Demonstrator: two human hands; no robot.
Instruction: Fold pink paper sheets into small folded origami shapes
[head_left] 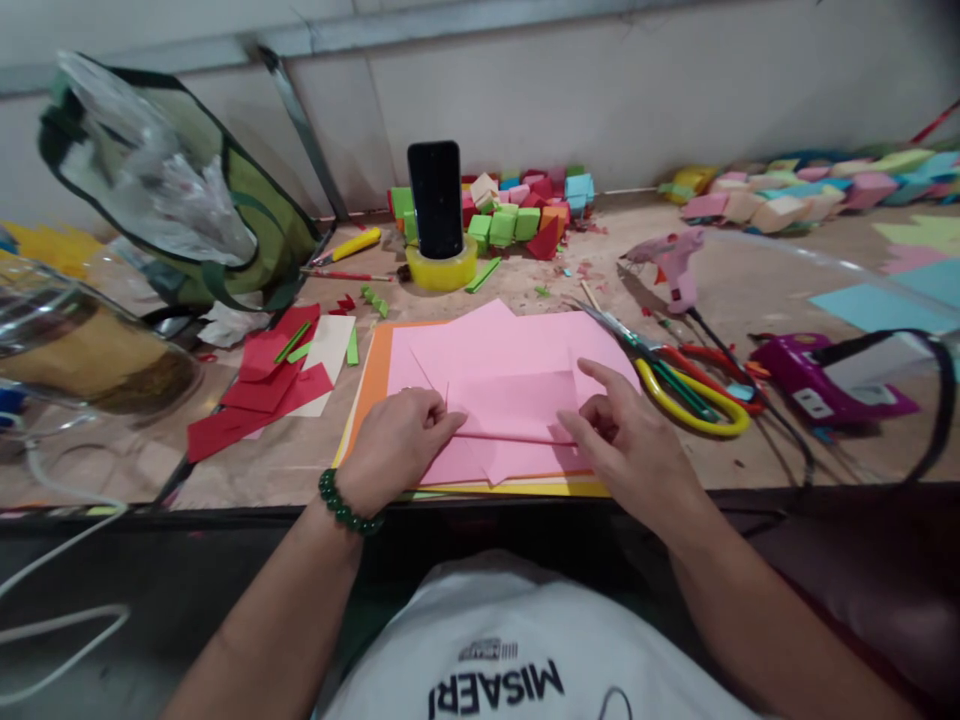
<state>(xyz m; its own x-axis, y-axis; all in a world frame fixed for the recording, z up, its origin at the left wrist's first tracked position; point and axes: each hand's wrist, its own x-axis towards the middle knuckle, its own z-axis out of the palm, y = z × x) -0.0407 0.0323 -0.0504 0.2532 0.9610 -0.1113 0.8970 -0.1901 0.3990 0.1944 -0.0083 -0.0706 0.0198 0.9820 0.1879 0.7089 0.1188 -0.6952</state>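
Observation:
A folded pink sheet (514,403) lies over larger pink paper (480,345), stacked on orange and yellow sheets. My left hand (397,435), with a green bead bracelet at the wrist, has its thumb and curled fingers closed on the folded sheet's left end. At the right end, my right hand (626,440) pinches the lower corner between thumb and curled fingers, its index finger stretched along the upper edge. The fold runs along the sheet's lower edge, between both hands.
Scissors (690,395) and a pink glue gun (671,265) lie on the right, near a purple device (825,380). Red paper scraps (262,385) are on the left. A phone (436,200) leans upright behind, on a yellow tape roll (442,268). A glass jar (90,345) stands far left.

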